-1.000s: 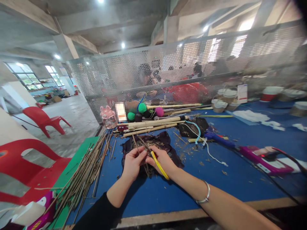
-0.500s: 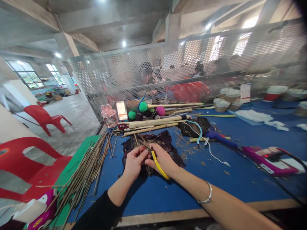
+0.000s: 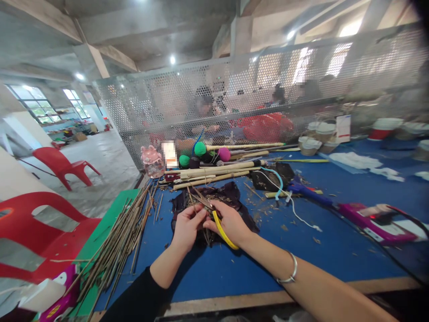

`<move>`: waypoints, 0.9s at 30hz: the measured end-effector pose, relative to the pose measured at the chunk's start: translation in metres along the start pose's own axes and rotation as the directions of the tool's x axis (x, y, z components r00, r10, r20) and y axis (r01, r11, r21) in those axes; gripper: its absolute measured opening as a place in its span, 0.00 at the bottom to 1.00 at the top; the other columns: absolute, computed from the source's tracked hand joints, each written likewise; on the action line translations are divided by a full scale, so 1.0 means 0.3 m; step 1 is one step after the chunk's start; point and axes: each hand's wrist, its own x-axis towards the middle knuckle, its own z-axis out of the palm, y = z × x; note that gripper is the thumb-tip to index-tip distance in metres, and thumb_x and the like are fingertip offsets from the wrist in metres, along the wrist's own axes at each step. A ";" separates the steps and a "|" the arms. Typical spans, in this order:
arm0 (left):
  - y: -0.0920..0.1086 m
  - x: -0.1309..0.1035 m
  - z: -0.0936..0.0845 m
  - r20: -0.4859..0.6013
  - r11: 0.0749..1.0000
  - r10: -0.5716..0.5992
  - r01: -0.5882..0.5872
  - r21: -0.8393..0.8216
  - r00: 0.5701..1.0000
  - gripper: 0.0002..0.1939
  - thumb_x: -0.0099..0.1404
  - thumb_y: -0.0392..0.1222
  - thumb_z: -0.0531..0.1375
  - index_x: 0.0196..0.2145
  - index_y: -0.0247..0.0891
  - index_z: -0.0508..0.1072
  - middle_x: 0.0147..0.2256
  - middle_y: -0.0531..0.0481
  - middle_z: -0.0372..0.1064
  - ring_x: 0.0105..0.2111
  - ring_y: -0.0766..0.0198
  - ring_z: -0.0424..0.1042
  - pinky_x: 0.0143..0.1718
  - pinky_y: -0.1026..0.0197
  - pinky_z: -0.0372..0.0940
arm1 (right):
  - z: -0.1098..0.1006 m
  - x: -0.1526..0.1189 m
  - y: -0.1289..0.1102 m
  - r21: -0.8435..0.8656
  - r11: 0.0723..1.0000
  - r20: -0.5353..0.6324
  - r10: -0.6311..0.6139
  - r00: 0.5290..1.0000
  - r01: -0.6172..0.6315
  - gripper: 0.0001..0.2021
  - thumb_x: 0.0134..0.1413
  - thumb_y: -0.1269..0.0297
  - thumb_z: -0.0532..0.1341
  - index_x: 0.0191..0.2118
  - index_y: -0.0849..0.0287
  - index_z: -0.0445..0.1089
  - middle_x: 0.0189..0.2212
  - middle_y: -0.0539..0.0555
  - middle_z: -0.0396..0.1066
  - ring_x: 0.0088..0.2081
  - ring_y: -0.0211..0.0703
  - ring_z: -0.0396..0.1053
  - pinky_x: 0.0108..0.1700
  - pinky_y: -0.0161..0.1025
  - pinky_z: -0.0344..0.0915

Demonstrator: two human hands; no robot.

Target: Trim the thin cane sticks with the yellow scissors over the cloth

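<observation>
My left hand pinches a thin brown stick above a dark cloth strewn with bits of stem. Just to its right, my right hand is closed on scissors with a yellow handle. The scissor blades point up and left, close to the stick. Whether the blades touch the stick cannot be told. A large bundle of long thin sticks lies to the left of my hands.
Thick pale canes lie behind the cloth, near green and pink balls. At the right are a purple device and pots. Behind the perforated screen sits a person. Red chairs stand left.
The fingers of my right hand have shifted slightly on the scissors, and the blades have tilted a little. My left hand has hardly moved.
</observation>
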 end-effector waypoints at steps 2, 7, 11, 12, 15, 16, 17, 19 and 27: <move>0.003 0.004 0.000 -0.036 1.000 -0.016 0.016 -0.006 0.999 0.17 0.46 0.43 0.65 0.34 0.32 0.71 0.29 0.48 0.70 0.25 0.68 0.69 0.28 0.65 0.65 | -0.005 0.001 -0.001 -0.015 1.000 0.006 0.005 1.000 -0.005 0.20 0.43 0.50 0.60 0.40 0.58 0.63 0.31 0.53 0.67 0.31 0.40 0.64 0.32 0.34 0.59; 0.012 0.014 -0.003 -0.131 1.000 0.004 -0.004 0.000 0.991 0.19 0.43 0.42 0.66 0.34 0.32 0.70 0.28 0.49 0.70 0.25 0.68 0.69 0.29 0.64 0.65 | 0.005 -0.004 -0.005 -0.062 0.998 0.028 0.029 0.999 -0.028 0.19 0.46 0.49 0.58 0.40 0.58 0.62 0.26 0.50 0.67 0.26 0.39 0.64 0.27 0.33 0.57; 0.016 0.015 -0.006 -0.145 0.998 0.063 -0.057 0.040 0.987 0.15 0.44 0.43 0.66 0.28 0.32 0.69 0.23 0.52 0.68 0.23 0.69 0.68 0.27 0.66 0.64 | 0.017 -0.010 -0.006 -0.116 0.993 -0.008 0.017 1.000 -0.018 0.25 0.43 0.48 0.59 0.45 0.58 0.59 0.37 0.55 0.67 0.38 0.45 0.66 0.37 0.38 0.61; 0.016 0.014 -0.006 -0.139 0.997 0.068 -0.061 0.051 0.988 0.15 0.44 0.43 0.65 0.28 0.32 0.69 0.23 0.52 0.68 0.23 0.70 0.67 0.26 0.67 0.63 | 0.020 -0.011 -0.006 -0.118 0.993 -0.010 0.017 1.000 -0.018 0.26 0.43 0.48 0.59 0.46 0.58 0.59 0.39 0.56 0.67 0.39 0.45 0.66 0.38 0.39 0.61; 0.016 0.012 -0.005 -0.128 0.995 0.078 -0.069 0.078 0.989 0.14 0.45 0.43 0.65 0.27 0.32 0.69 0.22 0.52 0.68 0.23 0.69 0.67 0.27 0.67 0.63 | 0.025 -0.012 -0.007 -0.116 0.993 -0.015 0.025 1.000 -0.026 0.25 0.44 0.50 0.59 0.47 0.58 0.58 0.41 0.57 0.66 0.41 0.46 0.65 0.40 0.40 0.61; 0.015 0.011 -0.004 -0.129 0.994 0.082 -0.072 0.080 0.988 0.14 0.45 0.43 0.65 0.27 0.32 0.69 0.22 0.52 0.68 0.23 0.69 0.67 0.27 0.66 0.63 | 0.027 -0.013 -0.008 -0.113 0.993 -0.017 0.029 0.999 -0.030 0.25 0.44 0.50 0.59 0.47 0.58 0.58 0.41 0.57 0.65 0.41 0.46 0.65 0.40 0.40 0.61; 0.013 0.011 -0.003 -0.129 0.995 0.082 -0.073 0.075 0.988 0.14 0.45 0.43 0.65 0.27 0.32 0.69 0.22 0.52 0.68 0.23 0.69 0.67 0.27 0.66 0.63 | 0.028 -0.012 -0.009 -0.109 0.993 -0.018 0.032 0.999 -0.034 0.25 0.44 0.51 0.59 0.47 0.58 0.58 0.41 0.57 0.65 0.41 0.46 0.65 0.40 0.40 0.61; 0.009 0.011 -0.001 -0.130 0.996 0.074 -0.068 0.050 0.989 0.14 0.44 0.42 0.65 0.27 0.32 0.69 0.22 0.52 0.68 0.22 0.69 0.67 0.26 0.67 0.63 | 0.031 -0.011 -0.011 -0.100 0.994 -0.020 0.031 0.999 -0.033 0.25 0.45 0.52 0.59 0.47 0.59 0.57 0.40 0.58 0.65 0.41 0.47 0.65 0.41 0.41 0.61; 0.002 0.014 0.002 -0.158 0.999 0.040 -0.043 -0.013 0.987 0.16 0.43 0.42 0.66 0.29 0.32 0.69 0.24 0.50 0.68 0.23 0.68 0.69 0.25 0.66 0.64 | 0.017 -0.007 -0.027 -0.006 1.000 0.009 0.016 1.000 -0.016 0.16 0.48 0.52 0.58 0.38 0.58 0.62 0.31 0.53 0.68 0.32 0.41 0.65 0.33 0.34 0.60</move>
